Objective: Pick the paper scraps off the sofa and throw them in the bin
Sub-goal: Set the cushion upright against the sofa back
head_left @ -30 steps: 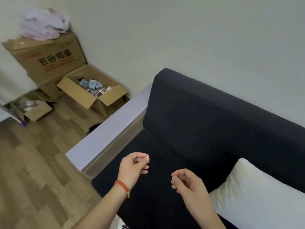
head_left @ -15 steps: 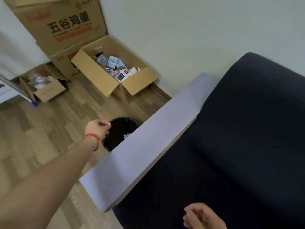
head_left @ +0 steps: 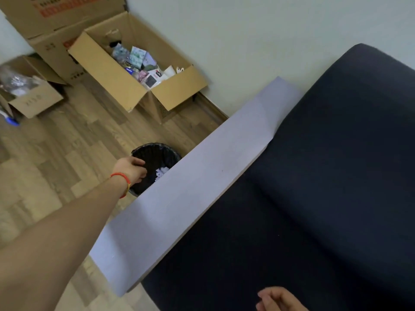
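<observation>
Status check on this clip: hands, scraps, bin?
Left hand over the black bin, fingers curled, contents hidden. Right hand low over the sofa, loosely curled. White paper scraps in bin. Nothing blocking.

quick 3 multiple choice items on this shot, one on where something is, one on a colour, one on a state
1. Where is the left hand?
A. on the sofa seat
B. over the bin's rim
C. inside a cardboard box

2. What colour is the wristband?
A. blue
B. green
C. red

3. What state is the bin in?
A. open, paper scraps inside
B. lidded
C. tipped over

Key: 1 B, the hand hangs above the black rim beside the armrest. 2 C, the band is red. 3 A, white bits show in the open, upright bin.
</observation>
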The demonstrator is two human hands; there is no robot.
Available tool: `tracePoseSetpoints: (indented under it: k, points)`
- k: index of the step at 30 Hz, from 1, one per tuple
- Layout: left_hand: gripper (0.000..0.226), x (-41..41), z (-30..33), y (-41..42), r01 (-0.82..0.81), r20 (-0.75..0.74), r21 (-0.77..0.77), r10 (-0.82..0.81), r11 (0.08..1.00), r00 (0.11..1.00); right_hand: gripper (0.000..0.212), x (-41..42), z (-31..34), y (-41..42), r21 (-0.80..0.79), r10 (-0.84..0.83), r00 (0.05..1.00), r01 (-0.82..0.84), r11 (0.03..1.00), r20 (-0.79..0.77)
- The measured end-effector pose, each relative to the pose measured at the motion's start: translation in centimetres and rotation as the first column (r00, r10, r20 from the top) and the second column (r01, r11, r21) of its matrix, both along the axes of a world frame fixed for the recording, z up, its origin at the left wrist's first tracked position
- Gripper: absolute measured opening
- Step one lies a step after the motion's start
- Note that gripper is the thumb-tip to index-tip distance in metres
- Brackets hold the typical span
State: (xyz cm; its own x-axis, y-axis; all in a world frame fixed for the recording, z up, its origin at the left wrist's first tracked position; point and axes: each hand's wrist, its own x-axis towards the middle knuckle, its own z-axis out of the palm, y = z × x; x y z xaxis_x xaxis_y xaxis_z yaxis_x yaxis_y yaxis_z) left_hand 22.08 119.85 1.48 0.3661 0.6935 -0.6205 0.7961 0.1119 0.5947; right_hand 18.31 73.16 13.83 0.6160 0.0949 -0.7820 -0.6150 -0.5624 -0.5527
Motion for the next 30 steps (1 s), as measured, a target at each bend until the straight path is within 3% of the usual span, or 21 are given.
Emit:
tracePoseSetpoints:
  k: [1,4,6,8,10,14,17,22,26,30]
  points:
    - [0.030,0.0,0.6,-0.6,0.003,0.013,0.001,-0.003,1.000,1.000,0.017,0.6,1.0,-0.6,0.041,0.090,0.996,-0.090,0.995,0.008]
    - [0.021,0.4,3.5,-2.8,0.002,0.091,0.007,-0.003,1.000,0.996,0.019,0.6,2.3,-1.2,0.037,-0.022,0.999,0.021,0.999,0.041]
    - [0.013,1.3,6.8,-4.8,-0.021,0.174,0.027,0.016,0.999,0.985,0.016,1.2,3.7,-2.8,0.025,-0.009,0.999,0.008,1.000,0.048]
    - [0.010,2.3,10.9,-7.5,-0.025,0.266,0.083,0.002,0.996,0.964,0.014,0.7,5.9,-4.2,0.079,0.034,0.999,-0.036,0.996,0.027]
    - [0.005,3.3,15.3,-12.0,-0.004,0.358,0.142,-0.047,0.990,0.933,0.014,0.4,7.2,-6.4,0.128,-0.049,0.997,0.041,0.991,0.054]
    - [0.018,4.7,22.3,-25.3,0.221,0.470,0.150,-0.267,0.964,0.841,0.015,-1.2,9.2,-12.8,0.191,-0.233,0.965,0.208,0.959,0.120]
    - [0.013,5.1,25.7,-36.5,0.381,0.529,0.065,-0.356,0.922,0.770,0.016,-2.4,10.3,-18.5,0.215,-0.336,0.926,0.298,0.930,0.173]
    - [0.013,3.2,28.3,-53.8,0.542,0.600,-0.184,-0.343,0.820,0.722,0.013,-4.0,12.0,-29.1,0.178,-0.552,0.780,0.523,0.833,0.295]
    - [0.012,0.8,28.4,-66.6,0.589,0.624,-0.194,-0.364,0.785,0.691,0.015,-4.1,12.3,-37.4,0.182,-0.685,0.610,0.679,0.711,0.399]
    - [0.014,-0.8,26.5,-76.4,0.601,0.556,-0.288,-0.381,0.745,0.739,0.020,-3.5,10.5,-44.7,0.199,-0.763,0.454,0.785,0.587,0.460]
